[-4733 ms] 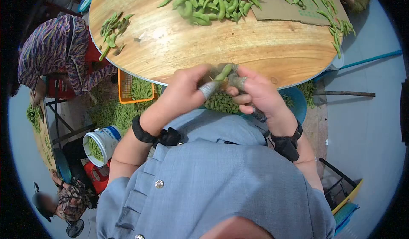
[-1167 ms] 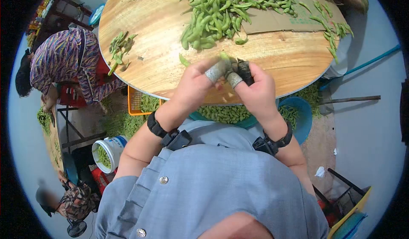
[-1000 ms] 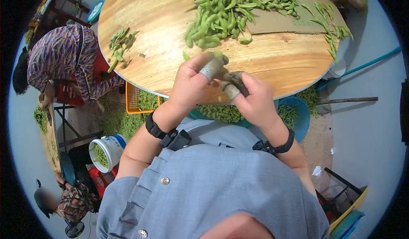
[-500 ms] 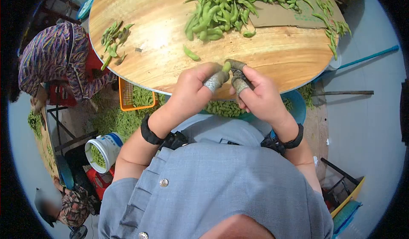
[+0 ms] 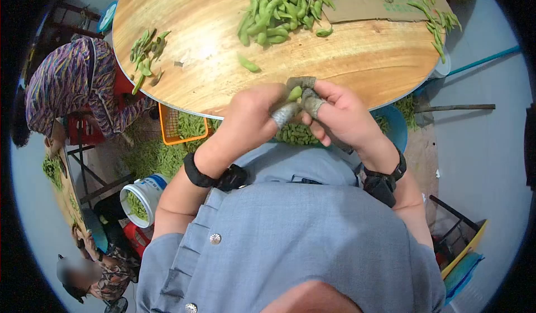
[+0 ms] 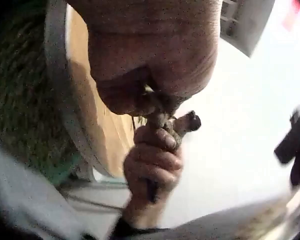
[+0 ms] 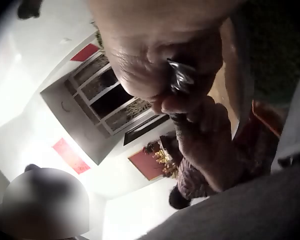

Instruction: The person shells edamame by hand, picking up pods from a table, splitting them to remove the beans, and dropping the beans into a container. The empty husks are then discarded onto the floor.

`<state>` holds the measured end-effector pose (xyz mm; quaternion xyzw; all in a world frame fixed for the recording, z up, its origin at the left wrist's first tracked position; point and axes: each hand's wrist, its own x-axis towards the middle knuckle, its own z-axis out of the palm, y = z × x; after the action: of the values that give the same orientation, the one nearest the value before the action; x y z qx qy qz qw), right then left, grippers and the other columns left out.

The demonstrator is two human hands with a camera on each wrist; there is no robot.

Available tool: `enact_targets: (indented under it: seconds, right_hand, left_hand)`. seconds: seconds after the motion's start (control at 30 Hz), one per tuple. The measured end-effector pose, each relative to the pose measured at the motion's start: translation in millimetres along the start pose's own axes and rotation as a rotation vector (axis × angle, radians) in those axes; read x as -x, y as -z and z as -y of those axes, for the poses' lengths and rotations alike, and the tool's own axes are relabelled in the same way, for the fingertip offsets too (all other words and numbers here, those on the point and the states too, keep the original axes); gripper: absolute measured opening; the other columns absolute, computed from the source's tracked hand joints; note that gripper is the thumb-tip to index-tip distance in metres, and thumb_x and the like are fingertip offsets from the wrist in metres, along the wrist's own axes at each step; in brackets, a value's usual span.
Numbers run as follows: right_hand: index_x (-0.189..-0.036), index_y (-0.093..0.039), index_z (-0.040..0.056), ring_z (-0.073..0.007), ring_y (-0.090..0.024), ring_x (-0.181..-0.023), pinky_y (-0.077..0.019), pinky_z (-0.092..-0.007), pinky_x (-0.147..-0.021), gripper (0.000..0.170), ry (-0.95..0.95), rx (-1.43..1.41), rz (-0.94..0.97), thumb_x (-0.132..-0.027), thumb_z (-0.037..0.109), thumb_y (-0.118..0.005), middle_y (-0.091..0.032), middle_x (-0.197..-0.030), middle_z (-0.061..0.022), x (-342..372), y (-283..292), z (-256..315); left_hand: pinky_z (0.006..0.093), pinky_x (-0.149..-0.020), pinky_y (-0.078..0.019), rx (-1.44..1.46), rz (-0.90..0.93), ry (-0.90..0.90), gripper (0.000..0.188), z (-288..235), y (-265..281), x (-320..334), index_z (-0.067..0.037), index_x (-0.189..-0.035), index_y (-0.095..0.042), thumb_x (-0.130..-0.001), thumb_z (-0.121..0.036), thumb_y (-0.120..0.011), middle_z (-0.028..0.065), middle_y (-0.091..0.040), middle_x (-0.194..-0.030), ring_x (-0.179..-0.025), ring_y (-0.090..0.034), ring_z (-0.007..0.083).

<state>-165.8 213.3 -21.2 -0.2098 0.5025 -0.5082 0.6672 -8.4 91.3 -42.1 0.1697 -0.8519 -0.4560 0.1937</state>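
Over the near edge of the round wooden table (image 5: 363, 56), my left hand (image 5: 251, 112) pinches a green edamame pod (image 5: 295, 93) between its taped thumb and fingers. My right hand (image 5: 346, 117) meets it there, its wrapped thumb and forefinger at the pod's other side. Grey, dirtied tape covers several fingertips. In the left wrist view, the lower fingers of the right hand (image 6: 152, 162) are curled; a shiny silver thing (image 7: 181, 75) shows in its palm in the right wrist view, and I cannot tell what it is. Directly below sits a heap of shelled beans (image 5: 296, 134).
A pile of edamame pods (image 5: 279, 11) lies on the table beside flat cardboard (image 5: 368, 12). One loose pod (image 5: 248, 64) lies nearer. Around the legs stand an orange crate (image 5: 184, 126), a white bucket (image 5: 144, 198) and a blue basin (image 5: 393, 126). Other people sit at the left.
Both hands have come closer together and turned around the pod after standing slightly apart. A loose pod by the left hand has come into full view on the table.
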Motion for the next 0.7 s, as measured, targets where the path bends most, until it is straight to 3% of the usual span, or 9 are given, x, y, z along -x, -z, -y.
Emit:
enact_targets:
  seconds: [0.03, 0.07, 0.3, 0.37, 0.4, 0.47, 0.5, 0.63, 0.7]
  right_hand:
    - [-0.126, -0.051, 0.0096, -0.0044, -0.051, -0.051, -0.0409, -0.0189, -0.040, 0.036, 0.018, 0.089, -0.028, -0.091, 0.008, -0.045, -0.057, -0.077, -0.0005, 2, -3, 0]
    - [-0.125, -0.051, 0.0084, -0.0051, -0.055, -0.053, -0.0434, -0.0191, -0.041, 0.036, 0.038, 0.179, -0.055, -0.090, 0.007, -0.046, -0.057, -0.076, -0.0005, 4, -6, 1]
    - [-0.125, -0.051, 0.0061, -0.0057, -0.056, -0.052, -0.0444, -0.0189, -0.041, 0.038, 0.213, 0.292, -0.096, -0.088, 0.004, -0.044, -0.058, -0.076, -0.0005, 7, -8, 3]
    - [-0.126, -0.051, 0.0066, -0.0054, -0.055, -0.051, -0.0435, -0.0189, -0.041, 0.038, 0.201, 0.253, -0.090, -0.088, 0.005, -0.045, -0.058, -0.076, -0.0006, 8, -3, 1]
    - [-0.126, -0.051, 0.0066, -0.0054, -0.055, -0.051, -0.0435, -0.0189, -0.041, 0.038, 0.201, 0.251, -0.092, -0.088, 0.005, -0.045, -0.058, -0.076, -0.0006, 8, 0, 0]
    - [-0.124, -0.052, 0.0061, -0.0053, -0.053, -0.049, -0.0417, -0.0187, -0.039, 0.036, 0.128, 0.112, -0.030, -0.089, 0.006, -0.046, -0.058, -0.076, -0.0003, 8, 7, -4]
    - [-0.124, -0.052, 0.0061, -0.0053, -0.053, -0.049, -0.0417, -0.0187, -0.039, 0.036, 0.124, 0.112, -0.028, -0.089, 0.006, -0.046, -0.058, -0.076, -0.0003, 9, 11, -7]
    - [-0.113, -0.056, 0.0043, -0.0037, -0.049, -0.048, -0.0384, -0.0183, -0.041, 0.025, 0.156, 0.097, -0.067, -0.088, 0.007, -0.054, -0.057, -0.073, 0.0018, 5, 16, -17]
    - [-0.108, -0.058, 0.0038, -0.0033, -0.048, -0.048, -0.0377, -0.0185, -0.042, 0.022, 0.203, 0.191, -0.158, -0.086, 0.007, -0.057, -0.057, -0.072, 0.0023, 0, 16, -18]
  left_hand:
    - [0.0342, -0.054, -0.0438, -0.562, -0.076, -0.284, 0.008, 0, -1, 0, -0.005, -0.079, -0.056, -0.074, -0.006, -0.063, 0.0044, -0.054, -0.068, -0.062, -0.053, 0.0194]
    - [0.0374, -0.055, -0.0445, -0.674, -0.088, -0.313, 0.016, -6, -1, 0, -0.006, -0.078, -0.054, -0.063, -0.003, -0.061, 0.0093, -0.051, -0.066, -0.063, -0.053, 0.0266]
    - [0.0364, -0.055, -0.0449, -0.776, -0.237, -0.324, 0.016, -5, -16, -4, -0.007, -0.086, -0.054, -0.071, -0.005, -0.058, 0.0104, -0.052, -0.065, -0.062, -0.055, 0.0285]
    - [0.0309, -0.055, -0.0464, -0.281, -0.117, -0.076, 0.007, -8, -18, 0, -0.005, -0.091, -0.055, -0.086, -0.008, -0.051, 0.0095, -0.059, -0.072, -0.062, -0.058, 0.0235]
    - [0.0309, -0.055, -0.0464, -0.281, -0.114, -0.077, 0.007, -10, -16, -1, -0.005, -0.091, -0.055, -0.086, -0.008, -0.051, 0.0095, -0.059, -0.072, -0.062, -0.058, 0.0235]
    - [0.0271, -0.056, -0.0472, 0.878, 0.089, 0.551, 0.016, -15, -8, -3, -0.003, -0.095, -0.055, -0.096, -0.016, -0.045, 0.0061, -0.062, -0.076, -0.063, -0.058, 0.0161]
    - [0.0271, -0.056, -0.0472, 0.879, 0.086, 0.554, 0.016, -16, -6, -1, -0.003, -0.095, -0.055, -0.096, -0.016, -0.045, 0.0061, -0.062, -0.076, -0.063, -0.058, 0.0161]
    - [0.0248, -0.059, -0.0459, 0.524, 0.175, 0.476, 0.018, -11, -8, 6, -0.003, -0.095, -0.058, -0.095, -0.014, -0.043, 0.0005, -0.060, -0.071, -0.062, -0.056, 0.0135]
    - [0.0268, -0.061, -0.0463, -0.063, 0.232, 0.054, 0.014, -6, -9, 5, -0.003, -0.095, -0.058, -0.092, -0.010, -0.046, 0.0016, -0.061, -0.074, -0.065, -0.056, 0.0134]
